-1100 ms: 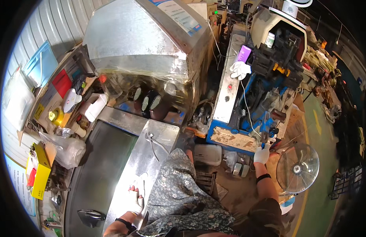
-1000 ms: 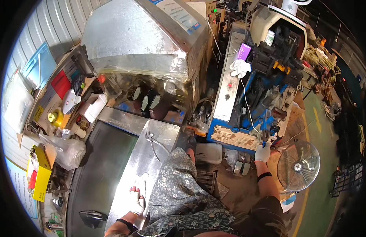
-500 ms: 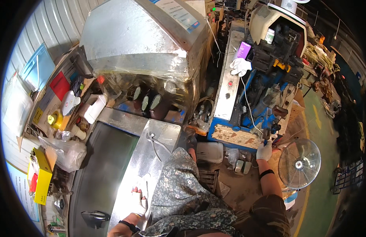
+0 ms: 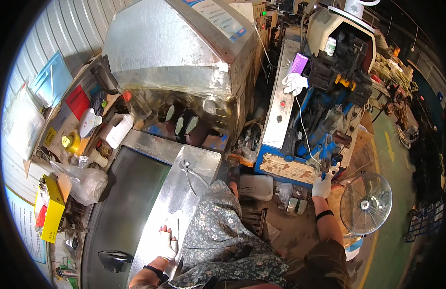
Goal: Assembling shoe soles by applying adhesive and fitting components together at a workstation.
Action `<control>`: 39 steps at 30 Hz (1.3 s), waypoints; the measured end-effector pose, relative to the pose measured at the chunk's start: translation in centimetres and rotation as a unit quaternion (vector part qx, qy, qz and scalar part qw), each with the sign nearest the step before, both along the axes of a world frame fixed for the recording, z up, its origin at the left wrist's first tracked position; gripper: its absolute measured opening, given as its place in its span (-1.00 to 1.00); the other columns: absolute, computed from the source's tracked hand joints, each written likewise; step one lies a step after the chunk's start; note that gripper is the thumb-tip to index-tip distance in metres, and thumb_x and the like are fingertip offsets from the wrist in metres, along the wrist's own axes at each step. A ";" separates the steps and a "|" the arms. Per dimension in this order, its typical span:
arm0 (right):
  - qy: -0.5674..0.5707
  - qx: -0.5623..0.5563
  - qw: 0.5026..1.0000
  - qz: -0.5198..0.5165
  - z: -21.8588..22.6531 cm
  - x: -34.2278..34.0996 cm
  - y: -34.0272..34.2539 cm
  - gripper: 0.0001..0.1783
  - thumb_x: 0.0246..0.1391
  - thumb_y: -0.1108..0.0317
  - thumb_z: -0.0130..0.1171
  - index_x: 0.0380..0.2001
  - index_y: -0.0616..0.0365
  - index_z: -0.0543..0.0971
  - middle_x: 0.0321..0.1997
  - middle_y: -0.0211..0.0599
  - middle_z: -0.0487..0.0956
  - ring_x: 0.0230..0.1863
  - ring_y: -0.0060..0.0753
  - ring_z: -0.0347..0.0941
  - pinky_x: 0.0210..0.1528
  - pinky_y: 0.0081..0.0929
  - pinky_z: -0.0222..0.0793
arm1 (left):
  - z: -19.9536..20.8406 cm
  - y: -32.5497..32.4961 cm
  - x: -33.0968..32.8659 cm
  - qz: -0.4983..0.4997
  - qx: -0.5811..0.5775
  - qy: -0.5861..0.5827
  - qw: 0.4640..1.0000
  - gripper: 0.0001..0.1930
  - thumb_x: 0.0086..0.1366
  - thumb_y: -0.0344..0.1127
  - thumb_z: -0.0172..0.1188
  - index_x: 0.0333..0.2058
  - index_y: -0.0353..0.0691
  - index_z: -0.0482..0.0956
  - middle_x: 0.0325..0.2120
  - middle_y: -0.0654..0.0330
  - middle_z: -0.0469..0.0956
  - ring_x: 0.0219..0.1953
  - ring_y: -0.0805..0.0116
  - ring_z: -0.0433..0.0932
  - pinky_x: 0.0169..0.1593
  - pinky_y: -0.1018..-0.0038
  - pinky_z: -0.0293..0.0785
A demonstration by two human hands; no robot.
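My left hand [image 4: 166, 244], in a white fingerless glove, lies over the bright metal worktop [image 4: 203, 156] with its fingers stretched out and apart. Glare washes out the surface at its fingertips. Farther up the worktop rests a pair of metal pincers [image 4: 190, 174], out of either hand's reach of contact. My right hand [image 4: 321, 187], gloved in white, is closed at the front corner of the blue machine [image 4: 290, 166], by a dark, lever-like part. What its fingers grip there is hidden. A glossy black piece [image 4: 115, 260] sits on the dark belt [image 4: 131, 207] to the left.
Behind the belt, dark rounded forms [image 4: 191, 127] stand beneath a metal hood [image 4: 170, 43]. A round fan [image 4: 365, 204] is beside my right forearm. The cluttered shelf [image 4: 83, 130] and a yellow box [image 4: 54, 207] line the left side. A white glove [image 4: 295, 83] lies on the machine.
The whole view has shifted slightly. My left hand stays over the worktop with only a small shift of its fingers. My right hand remains at the machine's corner.
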State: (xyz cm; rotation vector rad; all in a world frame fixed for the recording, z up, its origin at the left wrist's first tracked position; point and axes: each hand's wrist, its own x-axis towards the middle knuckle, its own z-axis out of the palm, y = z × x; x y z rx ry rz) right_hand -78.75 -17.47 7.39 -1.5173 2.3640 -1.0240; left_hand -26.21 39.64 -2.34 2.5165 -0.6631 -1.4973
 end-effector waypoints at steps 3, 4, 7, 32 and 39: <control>-0.009 0.017 1.000 0.002 -0.1 0.2 0.1 -0.77 0.16 0.29 0.14 -0.20 0.19 0.54 -0.31 0.05 0.64 -0.22 0.19 0.58 -0.18 -0.03 0.42 | 0.9 -1.0 -0.2 -0.019 -0.031 -0.049 0.998 -0.78 0.37 -0.37 0.17 -0.18 -0.40 0.70 -0.41 0.07 0.68 -0.35 0.16 0.57 -0.26 0.21 0.50; -0.006 0.023 1.000 0.010 -0.5 -0.1 -0.2 -0.76 0.19 0.26 0.14 -0.15 0.17 0.53 -0.30 0.04 0.64 -0.22 0.19 0.56 -0.20 -0.01 0.41 | 1.0 -1.9 -0.7 -0.027 -0.042 -0.063 0.997 -0.78 0.37 -0.37 0.17 -0.18 -0.40 0.70 -0.41 0.07 0.68 -0.35 0.16 0.57 -0.26 0.21 0.50; -0.005 0.031 0.999 0.017 -0.2 0.0 0.0 -0.73 0.22 0.23 0.13 -0.11 0.16 0.53 -0.28 0.04 0.63 -0.23 0.20 0.55 -0.21 0.00 0.39 | 2.0 -3.2 -0.8 -0.049 -0.071 -0.107 0.990 -0.78 0.37 -0.37 0.17 -0.18 -0.40 0.70 -0.40 0.06 0.68 -0.35 0.15 0.57 -0.26 0.21 0.50; 0.015 -0.014 1.000 0.010 0.0 0.4 0.4 -0.76 0.14 0.28 0.14 -0.22 0.22 0.52 -0.33 0.08 0.63 -0.21 0.21 0.57 -0.15 -0.04 0.42 | 7.2 -16.4 -5.3 -0.203 -0.319 -0.465 0.801 -0.78 0.37 -0.35 0.17 -0.18 -0.38 0.69 -0.38 0.03 0.69 -0.35 0.11 0.57 -0.25 0.20 0.50; 0.000 0.018 1.000 0.005 -0.6 -0.3 0.0 -0.73 0.14 0.29 0.15 -0.16 0.22 0.54 -0.30 0.09 0.64 -0.19 0.22 0.57 -0.14 -0.03 0.42 | 5.1 -10.7 -2.9 -0.244 -0.371 -0.542 0.714 -0.77 0.37 -0.34 0.17 -0.18 -0.38 0.69 -0.38 0.02 0.69 -0.35 0.10 0.57 -0.25 0.20 0.50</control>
